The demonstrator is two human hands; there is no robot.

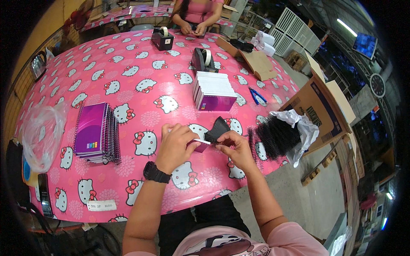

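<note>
Notebook (202, 147), a single purple-covered one, is in the person's left hand (177, 138), a little in from the middle of the near edge of the pink patterned worktop (147, 117). The left thumb and fingers are clamped on it. The right hand (237, 149) meets its right end, thumb and forefinger close together; whether they pinch something cannot be told. One dark, flared piece (219, 127) lies just beyond the right fingertips.

Counted on the worktop: two stacks of purple notebooks, one spiral-bound stack (90, 130) toward the left edge and one white-paged stack (215, 91) beyond the hands; two black tape dispensers (162, 41), both toward the far edge; one pair of blue-handled pliers (257, 96) toward the right edge; one heap of black coils (275, 136) right of the hands, touching one crumpled white paper (305, 130) by the right edge; one clear plastic bag (42, 136) at the left edge; and one white slip (101, 205) by the near edge's left part.

One large open carton (318, 106) stands just past the right edge. One co-worker (197, 15) is at the far edge.

For moving, the patterned surface shows in a broad stretch from the left stack to the far edge.
</note>
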